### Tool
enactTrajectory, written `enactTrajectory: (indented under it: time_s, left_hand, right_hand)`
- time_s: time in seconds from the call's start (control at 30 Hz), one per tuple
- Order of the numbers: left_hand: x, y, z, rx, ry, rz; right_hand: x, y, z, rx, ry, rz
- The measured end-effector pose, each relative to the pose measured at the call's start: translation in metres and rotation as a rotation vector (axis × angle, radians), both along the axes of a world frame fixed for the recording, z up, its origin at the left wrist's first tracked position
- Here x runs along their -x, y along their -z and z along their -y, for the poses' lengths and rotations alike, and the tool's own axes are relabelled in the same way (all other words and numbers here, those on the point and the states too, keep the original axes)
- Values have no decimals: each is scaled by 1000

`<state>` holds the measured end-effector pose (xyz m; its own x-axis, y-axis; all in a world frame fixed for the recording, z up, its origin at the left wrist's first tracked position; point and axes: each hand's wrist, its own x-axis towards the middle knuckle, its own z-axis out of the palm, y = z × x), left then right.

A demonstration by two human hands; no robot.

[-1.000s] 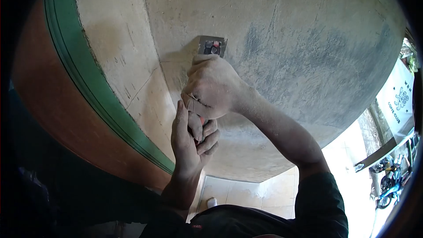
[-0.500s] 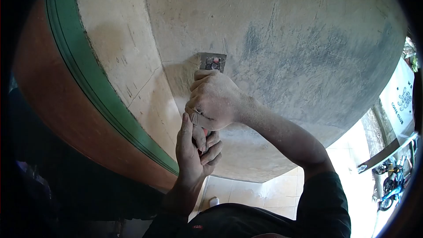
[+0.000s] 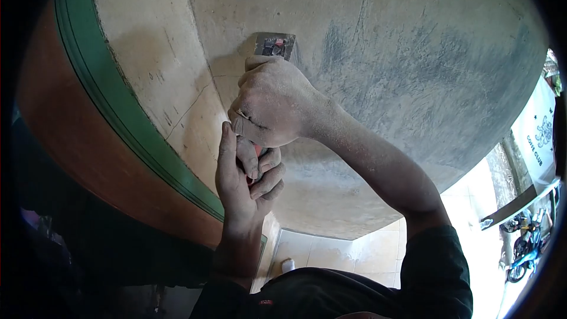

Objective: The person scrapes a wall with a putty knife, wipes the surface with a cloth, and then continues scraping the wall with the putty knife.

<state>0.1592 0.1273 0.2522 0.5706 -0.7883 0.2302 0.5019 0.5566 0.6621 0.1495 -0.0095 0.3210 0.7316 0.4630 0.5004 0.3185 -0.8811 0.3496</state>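
Note:
A scraper with a wide, flat metal blade lies against the plastered wall. My right hand, coated in pale dust, is wrapped round its upper part just below the blade. Lower down, my left hand has its fingers curled round the red handle end, with its thumb pointing up beside the right hand. Most of the handle is hidden by my fingers; bits of red show between them. Grey, rough patches mark the wall to the right of the blade.
Left of the hands is a wall corner with a thin crack, then a green frame bordering a reddish-brown surface. Pale floor tiles lie below. At far right are a printed banner and a blue motorbike.
Both hands and the scraper have moved up the wall and slightly left. The blade now sits higher, and both hands keep their hold.

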Motion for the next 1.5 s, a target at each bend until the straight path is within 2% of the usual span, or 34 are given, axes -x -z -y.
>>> enactTrajectory:
  time_s: [0.17,0.3,0.47,0.53,0.57,0.63,0.67,0.8,0.87,0.93,1.0,1.07,1.1,1.27,1.33,1.43,1.5]
  left_hand:
    - [15,32,2,-89,-53,-44]
    - [-4,-5,3,-9,-34,18]
    - [12,25,-4,-78,-11,-125]
    - [13,24,0,-124,-29,-124]
    - [8,17,0,-32,-41,-58]
    - [6,0,-1,-54,-53,-67]
    - [5,-4,-3,-56,-60,-57]
    - [17,32,-5,-61,-31,-73]
    - [13,27,-9,-9,-3,-78]
    - [10,3,-22,-16,34,-94]
    - [10,13,-22,-28,49,-90]
    - [13,42,-7,-89,-24,-115]
    - [16,47,-5,-34,-2,-114]
    - [5,30,-12,10,67,-11]
    - [14,34,-8,-73,-35,-49]
    - [20,52,-8,-64,-10,-25]
    - [11,46,4,-53,-15,-23]
  right_hand:
    - [3,34,8,-53,-111,-67]
    - [-4,-7,0,-20,29,-11]
    - [-1,36,7,-26,-79,-41]
    - [1,26,4,-34,-133,-45]
    - [-5,17,5,-24,-91,-33]
    - [-7,1,0,-84,-39,-8]
    - [-5,6,-2,-91,-46,-5]
    - [1,34,-1,-69,-67,-86]
    - [0,37,3,-100,-101,-99]
    - [5,15,-9,-140,-55,-120]
    - [9,24,-9,-149,-72,-112]
    - [9,39,-3,-89,-41,-156]
    - [7,42,-2,-81,-41,-149]
    - [4,31,-4,-40,-60,-75]
    - [6,44,-4,-56,-31,-111]
    - [9,46,-2,-12,-21,-126]
    - [10,41,1,-1,-34,-132]
